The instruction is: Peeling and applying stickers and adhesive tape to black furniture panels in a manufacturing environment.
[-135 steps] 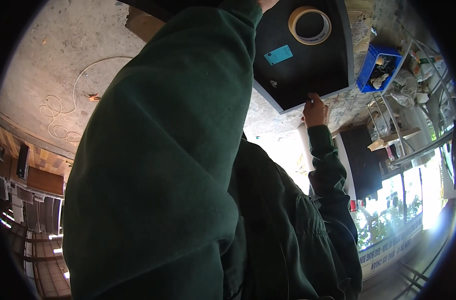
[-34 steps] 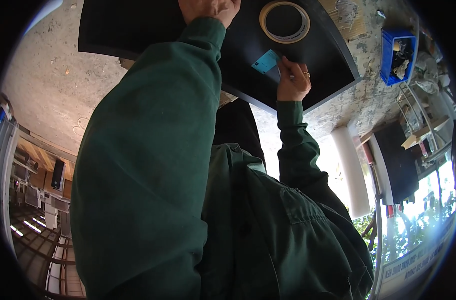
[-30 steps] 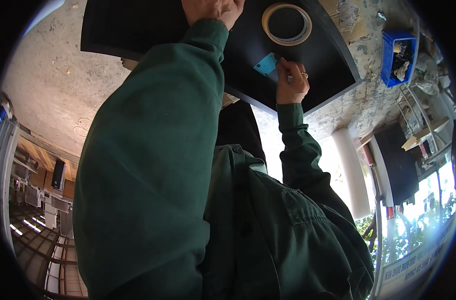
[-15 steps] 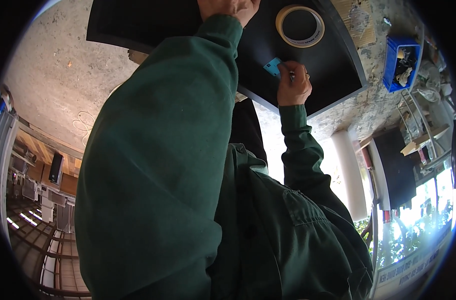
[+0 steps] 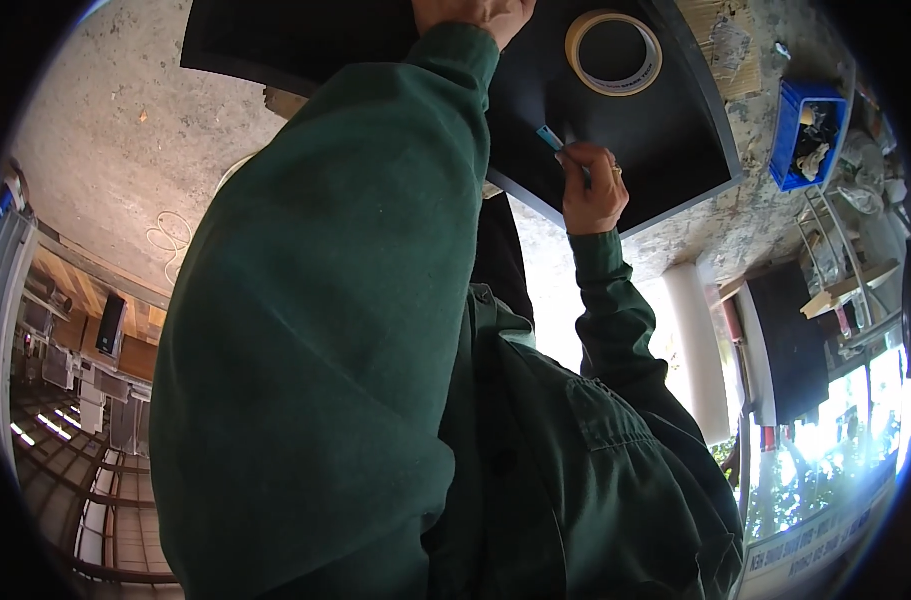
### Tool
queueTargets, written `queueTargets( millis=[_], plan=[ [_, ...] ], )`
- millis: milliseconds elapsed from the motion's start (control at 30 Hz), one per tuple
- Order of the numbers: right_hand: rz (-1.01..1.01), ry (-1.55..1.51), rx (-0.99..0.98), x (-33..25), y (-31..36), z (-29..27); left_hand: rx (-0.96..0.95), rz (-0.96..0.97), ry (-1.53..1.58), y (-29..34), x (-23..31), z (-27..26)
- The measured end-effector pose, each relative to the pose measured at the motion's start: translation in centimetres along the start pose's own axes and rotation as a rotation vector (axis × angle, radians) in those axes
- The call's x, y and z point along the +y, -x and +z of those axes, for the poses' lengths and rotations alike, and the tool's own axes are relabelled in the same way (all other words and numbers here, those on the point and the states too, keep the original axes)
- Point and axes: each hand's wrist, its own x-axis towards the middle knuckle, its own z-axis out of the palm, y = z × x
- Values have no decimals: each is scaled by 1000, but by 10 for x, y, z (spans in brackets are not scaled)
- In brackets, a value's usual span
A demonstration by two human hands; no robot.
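Observation:
A black sheet-like panel (image 5: pixel 666 135) with a pale edge spreads under both hands. Between the thumb and fingers of my right hand (image 5: pixel 598 190) is a small flat blue card (image 5: pixel 549 136), seen nearly edge-on just above the panel near its front edge. My left hand (image 5: pixel 476 12) reaches to the top of the picture, where its fingers are cut off; only the wrist and back show. What it touches is hidden. A roll of tan tape (image 5: pixel 574 58) lies flat on the panel, beyond my right hand.
Right of the panel, a blue plastic crate (image 5: pixel 786 135) holding scraps stands on the stained concrete floor (image 5: pixel 176 120). Crumpled plastic lies on cardboard (image 5: pixel 744 72) at the far right. A thin cable (image 5: pixel 168 240) loops on the floor at left. A white roll (image 5: pixel 698 350) stands near my right elbow.
The blue card has turned from showing its broad face to nearly edge-on. In the picture, both hands, the panel and the tape roll have shifted slightly right.

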Motion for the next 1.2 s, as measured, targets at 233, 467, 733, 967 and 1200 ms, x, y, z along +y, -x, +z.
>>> queueTargets(
  millis=[233, 467, 733, 967, 1200],
  plan=[
    [-18, -53, 18, -27, 1, -19, -191, -68, 74, -2, -1, -4],
    [630, -570, 193, -37, -6, -45, 21, 9, 11, 4, -1, 5],
    [852, -1178, 279, -79, -14, -41, 140, 2, 198, 2, -4, 5],
    [859, -1317, 270, -114, -15, -26, -873, -672, 1403, 22, -16, -86],
    [785, -1195, 224, -155, -10, 7, -982, -762, 1552, 70, -17, -152]
  ],
)
